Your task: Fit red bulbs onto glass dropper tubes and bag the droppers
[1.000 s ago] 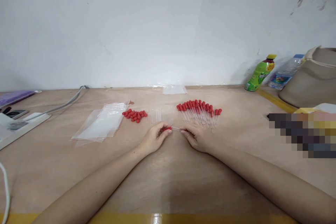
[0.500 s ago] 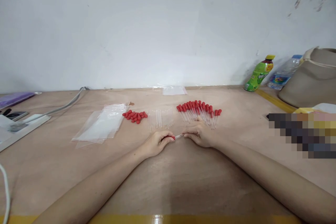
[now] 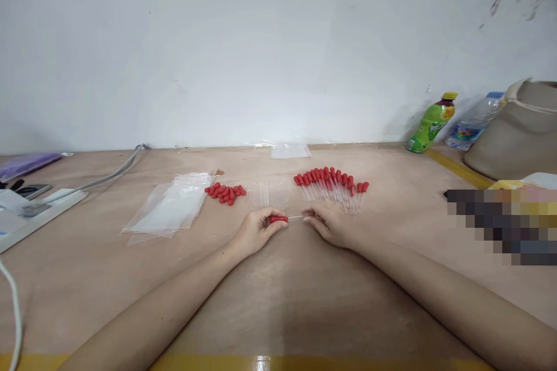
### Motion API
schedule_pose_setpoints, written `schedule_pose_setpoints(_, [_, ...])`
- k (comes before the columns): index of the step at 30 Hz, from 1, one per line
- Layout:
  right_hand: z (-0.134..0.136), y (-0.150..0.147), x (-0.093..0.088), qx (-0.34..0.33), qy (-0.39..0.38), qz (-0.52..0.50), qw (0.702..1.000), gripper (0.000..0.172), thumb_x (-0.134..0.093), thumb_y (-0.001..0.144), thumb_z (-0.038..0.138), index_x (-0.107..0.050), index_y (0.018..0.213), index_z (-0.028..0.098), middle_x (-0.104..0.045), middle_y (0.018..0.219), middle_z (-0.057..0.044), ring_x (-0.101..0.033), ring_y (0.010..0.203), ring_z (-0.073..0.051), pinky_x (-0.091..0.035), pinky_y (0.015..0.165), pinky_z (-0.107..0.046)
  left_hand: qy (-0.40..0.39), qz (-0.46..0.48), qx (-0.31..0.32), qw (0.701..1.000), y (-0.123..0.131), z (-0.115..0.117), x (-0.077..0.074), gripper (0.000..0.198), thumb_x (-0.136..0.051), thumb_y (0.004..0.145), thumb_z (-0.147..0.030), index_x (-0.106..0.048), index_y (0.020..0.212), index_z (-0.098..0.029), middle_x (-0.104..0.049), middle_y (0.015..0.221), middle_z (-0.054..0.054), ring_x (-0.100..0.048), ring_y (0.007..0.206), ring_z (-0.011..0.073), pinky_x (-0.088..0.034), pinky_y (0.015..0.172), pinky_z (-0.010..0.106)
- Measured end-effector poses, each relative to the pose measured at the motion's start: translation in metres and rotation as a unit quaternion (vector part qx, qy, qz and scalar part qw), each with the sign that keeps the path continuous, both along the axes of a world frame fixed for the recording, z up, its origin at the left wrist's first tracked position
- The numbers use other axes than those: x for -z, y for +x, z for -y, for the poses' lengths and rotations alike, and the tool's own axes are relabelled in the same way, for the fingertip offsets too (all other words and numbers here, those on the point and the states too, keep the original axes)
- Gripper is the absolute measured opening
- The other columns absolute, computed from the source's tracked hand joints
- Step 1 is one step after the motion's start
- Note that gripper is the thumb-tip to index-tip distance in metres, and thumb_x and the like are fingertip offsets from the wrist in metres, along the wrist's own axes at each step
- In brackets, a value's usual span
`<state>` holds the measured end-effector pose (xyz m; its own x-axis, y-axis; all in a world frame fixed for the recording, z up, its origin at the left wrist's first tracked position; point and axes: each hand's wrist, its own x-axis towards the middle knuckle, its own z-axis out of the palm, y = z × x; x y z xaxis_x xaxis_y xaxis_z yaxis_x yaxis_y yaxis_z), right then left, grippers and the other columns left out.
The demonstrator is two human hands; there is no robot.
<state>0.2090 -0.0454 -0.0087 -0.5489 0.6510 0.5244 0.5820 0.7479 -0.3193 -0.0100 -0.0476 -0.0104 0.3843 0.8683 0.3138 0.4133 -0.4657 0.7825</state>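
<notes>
My left hand [image 3: 256, 231] pinches a red rubber bulb [image 3: 278, 219] between thumb and fingers. From the bulb a thin clear tube [image 3: 296, 218] runs right, its far end between the fingers of my right hand [image 3: 327, 224]. Together they form one dropper, held level just above the table. Behind my left hand lie loose red bulbs [image 3: 224, 192] in a small heap and a row of clear tubes [image 3: 265, 194]. Several droppers with red bulbs [image 3: 331, 178] fan out behind my right hand, which covers some of their tips.
Clear plastic bags [image 3: 172, 208] lie at left, another bag [image 3: 290, 151] by the wall. A power strip [image 3: 65, 203] with a grey cable [image 3: 117, 171] is far left. At right stand a green bottle [image 3: 430, 124], a clear bottle [image 3: 470, 127] and a beige bag [image 3: 513, 139].
More of the red bulb shows in my left hand, and the tube has gone from slanted to nearly level. My right fingers have drawn in closer around the tube's end.
</notes>
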Motion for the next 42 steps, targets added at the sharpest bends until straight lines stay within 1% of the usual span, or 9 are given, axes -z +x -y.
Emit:
schedule_pose_setpoints(3, [0.001,0.0,-0.001,-0.009,-0.031,-0.016,0.999,0.014,-0.042,0.085,0.023,-0.055,0.083,0.017,-0.059,0.078,-0.005,-0.051,0.074,-0.015,-0.038,0.065,-0.026,0.022,-0.028,0.007,0.999,0.0,0.001,-0.002,0.021,-0.056,0.078,-0.033,-0.063,0.087,-0.016,-0.065,0.08,0.003,-0.058,0.07,0.0133,-0.045,0.064,0.024])
schedule_pose_setpoints(8, [0.005,-0.002,0.0,0.003,0.007,0.012,1.0,0.019,-0.04,0.086,0.023,-0.057,0.078,0.018,-0.059,0.072,-0.004,-0.049,0.067,-0.014,-0.035,0.066,-0.029,0.051,-0.072,0.01,0.996,0.0,0.006,-0.006,0.017,-0.056,0.078,-0.031,-0.064,0.085,-0.017,-0.065,0.076,0.001,-0.057,0.065,0.0122,-0.044,0.061,0.023])
schedule_pose_setpoints(14, [0.011,-0.007,-0.004,0.014,-0.002,0.035,0.999,0.023,-0.04,0.086,0.024,-0.058,0.074,0.017,-0.06,0.067,-0.003,-0.047,0.059,-0.013,-0.032,0.065,-0.029,0.049,-0.072,0.01,0.996,0.0,0.009,-0.004,0.019,-0.057,0.077,-0.032,-0.062,0.085,-0.016,-0.065,0.076,0.002,-0.057,0.065,0.0121,-0.045,0.061,0.023])
schedule_pose_setpoints(24, [0.01,-0.019,-0.003,0.023,-0.056,0.039,0.997,0.03,-0.04,0.086,0.024,-0.049,0.059,0.016,-0.052,0.056,0.001,-0.039,0.052,-0.009,-0.031,0.066,-0.027,0.074,-0.097,0.026,0.992,0.0,0.008,-0.001,0.018,-0.054,0.079,-0.031,-0.062,0.086,-0.016,-0.064,0.077,0.003,-0.056,0.067,0.0121,-0.045,0.063,0.023])
schedule_pose_setpoints(29, [0.008,-0.022,-0.003,0.026,-0.084,0.028,0.996,0.031,-0.04,0.085,0.023,-0.049,0.056,0.016,-0.051,0.054,0.002,-0.038,0.051,-0.009,-0.032,0.063,-0.025,0.091,-0.099,0.026,0.991,0.0,0.008,-0.001,0.019,-0.053,0.08,-0.031,-0.061,0.087,-0.016,-0.065,0.077,0.003,-0.057,0.066,0.0124,-0.045,0.063,0.024])
schedule_pose_setpoints(34, [0.01,-0.022,-0.014,0.018,-0.123,0.054,0.991,0.031,-0.039,0.086,0.023,-0.053,0.059,0.016,-0.053,0.054,0.001,-0.042,0.05,-0.009,-0.03,0.053,-0.022,0.144,-0.123,0.051,0.981,-0.004,0.003,-0.003,0.019,-0.05,0.082,-0.031,-0.061,0.087,-0.017,-0.064,0.08,0.004,-0.057,0.071,0.0135,-0.045,0.067,0.025])
schedule_pose_setpoints(37, [0.013,-0.021,-0.022,-0.006,-0.09,0.096,0.991,0.024,-0.044,0.082,0.022,-0.056,0.062,0.016,-0.058,0.061,-0.002,-0.047,0.059,-0.012,-0.033,0.057,-0.024,0.173,-0.142,0.076,0.972,-0.006,0.0,-0.005,0.019,-0.049,0.082,-0.031,-0.061,0.087,-0.017,-0.061,0.079,0.005,-0.056,0.073,0.0144,-0.044,0.068,0.025])
schedule_pose_setpoints(39, [0.014,-0.018,-0.028,-0.01,-0.09,0.114,0.989,0.018,-0.049,0.078,0.021,-0.058,0.062,0.016,-0.06,0.067,-0.004,-0.05,0.065,-0.013,-0.035,0.06,-0.024,0.177,-0.147,0.062,0.971,-0.007,0.0,-0.006,0.021,-0.051,0.081,-0.032,-0.059,0.092,-0.016,-0.058,0.082,0.005,-0.054,0.072,0.0139,-0.043,0.066,0.025])
schedule_pose_setpoints(42, [0.008,-0.006,-0.038,0.031,-0.176,0.101,0.979,0.014,-0.051,0.074,0.021,-0.061,0.065,0.017,-0.062,0.066,-0.002,-0.052,0.061,-0.013,-0.035,0.055,-0.023,0.156,-0.151,0.008,0.976,-0.008,-0.001,-0.005,0.026,-0.053,0.079,-0.032,-0.054,0.1,-0.017,-0.053,0.077,0.002,-0.049,0.062,0.0113,-0.041,0.06,0.023])
